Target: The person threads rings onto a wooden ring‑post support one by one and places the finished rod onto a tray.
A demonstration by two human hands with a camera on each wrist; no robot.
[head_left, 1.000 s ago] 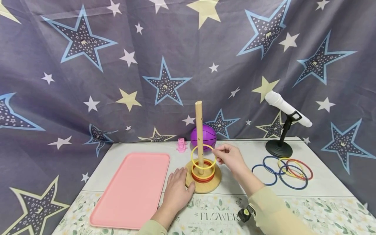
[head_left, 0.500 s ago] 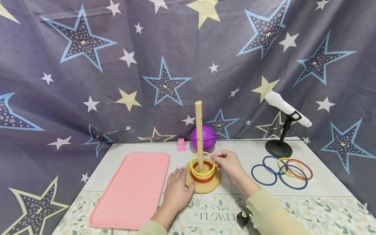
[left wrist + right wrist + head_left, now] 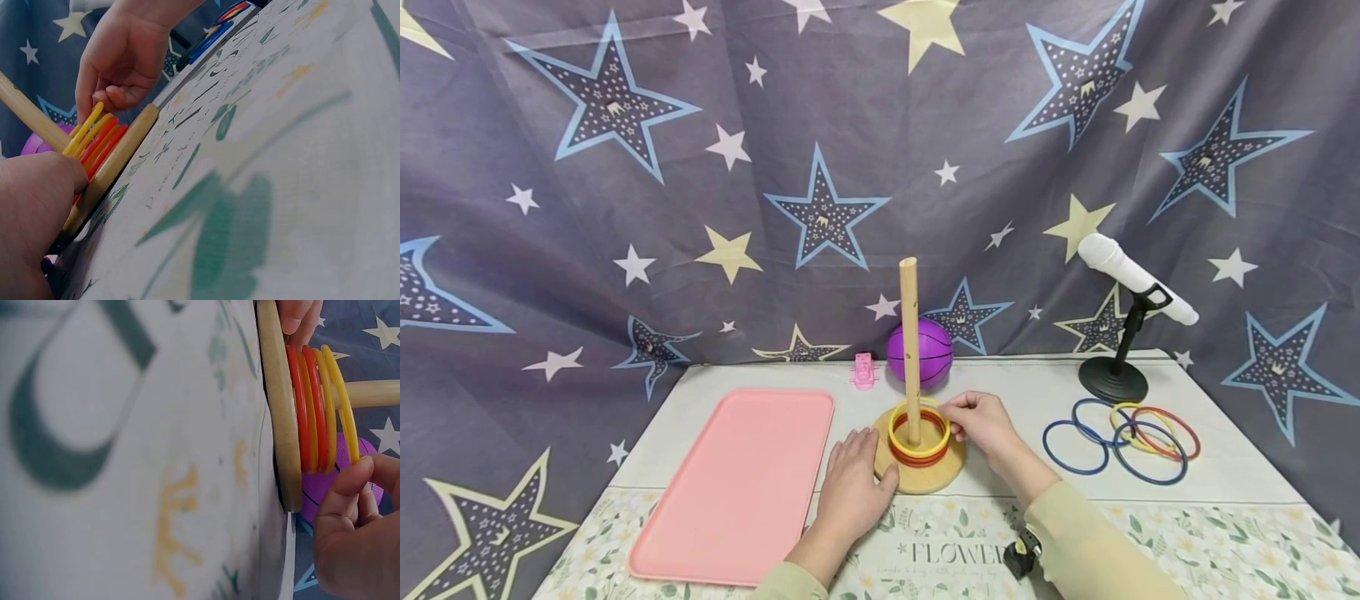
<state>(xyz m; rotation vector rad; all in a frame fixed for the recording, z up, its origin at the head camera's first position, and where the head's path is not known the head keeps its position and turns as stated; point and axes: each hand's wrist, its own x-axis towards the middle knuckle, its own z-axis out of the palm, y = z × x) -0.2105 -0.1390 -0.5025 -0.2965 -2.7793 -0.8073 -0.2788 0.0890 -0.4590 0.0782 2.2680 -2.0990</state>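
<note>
A wooden post stands upright on a round wooden base in the middle of the table. Red and yellow rings lie stacked around its foot, a red ring nearest the base. Between thumb and fingertips my right hand pinches the topmost yellow ring, which circles the post and tilts slightly above the stack in the right wrist view. My left hand rests at the left edge of the base, fingers extended and thumb at its front, close to the rings.
A pink tray lies on the left. Loose blue, yellow and red rings overlap at right, including a blue ring. Behind them stands a white microphone on a black stand. A purple ball and small pink object sit behind the post.
My right hand has lowered the yellow ring along the post, from well above the stack down to its top. The left hand has stayed where it was.
</note>
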